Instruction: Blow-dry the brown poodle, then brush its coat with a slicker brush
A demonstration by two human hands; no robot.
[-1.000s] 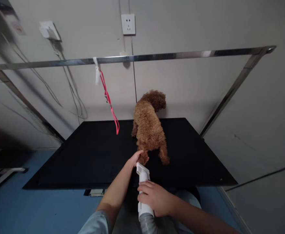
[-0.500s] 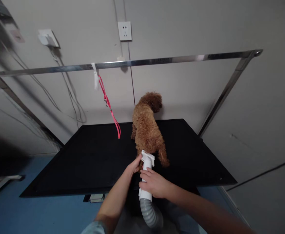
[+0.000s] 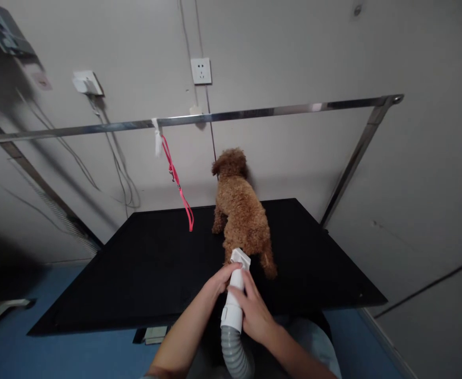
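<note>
Brn dog (image 3: 243, 213), wht nozzle (image 3: 235, 283), gry hose (image 3: 234, 347).

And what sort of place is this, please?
Probably a pet-grooming room: a curly brown dog stands on a black table, a pink strap hangs from a metal bar, and the right hand grips a white nozzle.

I see room to pass low over the surface (image 3: 136, 273), on either side of the dog (image 3: 242, 213). Leftward, the pink leash (image 3: 180, 189) hangs in the way; nearer, the white nozzle (image 3: 232, 316) blocks; behind stands the wall (image 3: 294, 152).
</note>
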